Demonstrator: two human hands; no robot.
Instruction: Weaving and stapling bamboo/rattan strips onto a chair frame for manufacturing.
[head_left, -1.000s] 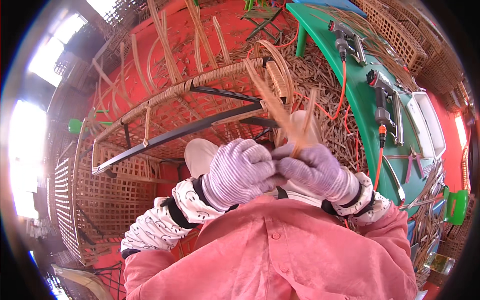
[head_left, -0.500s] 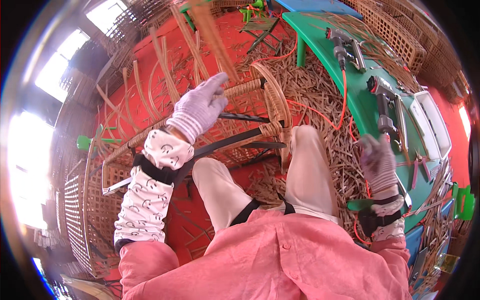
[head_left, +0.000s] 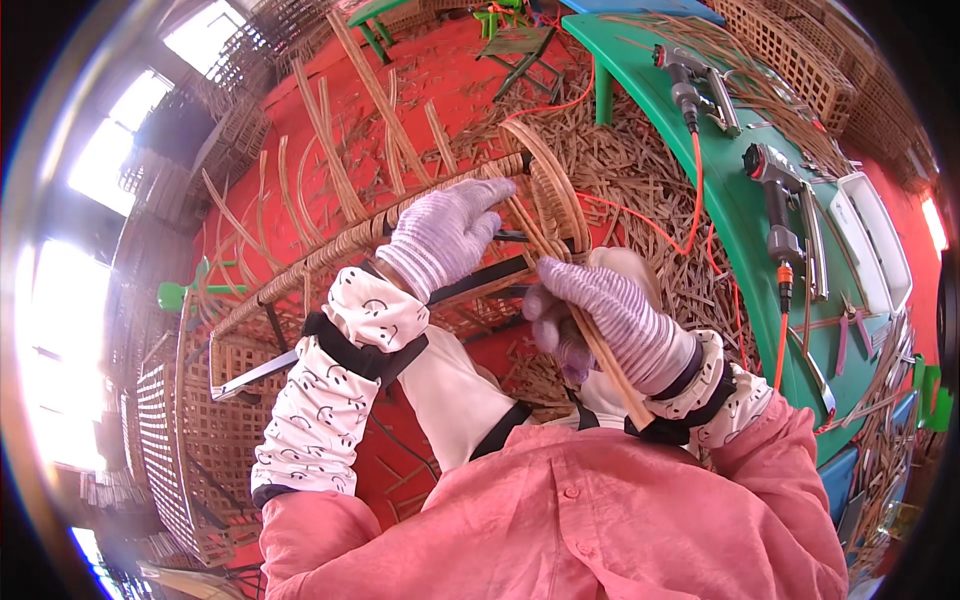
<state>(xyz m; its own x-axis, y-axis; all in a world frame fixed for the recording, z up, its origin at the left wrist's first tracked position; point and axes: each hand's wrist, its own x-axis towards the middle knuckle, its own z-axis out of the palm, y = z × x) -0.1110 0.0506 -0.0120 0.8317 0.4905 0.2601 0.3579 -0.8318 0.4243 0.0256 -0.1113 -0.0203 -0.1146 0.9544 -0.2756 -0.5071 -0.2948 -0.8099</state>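
Cane scraps (head_left: pixel 645 175) litter the red floor (head_left: pixel 450 75) beside a green table (head_left: pixel 742 190). The right hand (head_left: pixel 615 322), back from the table, closes around cane strips (head_left: pixel 612 372) at the woven frame's rim (head_left: pixel 340 246); the left hand's (head_left: pixel 440 235) grip is unclear.

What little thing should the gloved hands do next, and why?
Perhaps the right hand should gently pull the brown strips snug while the left hand steadies the wrapped rim. The strips run from near the left hand's fingers through the right hand's grasp, with ends poking out below it, and the left hand lies over the rim.
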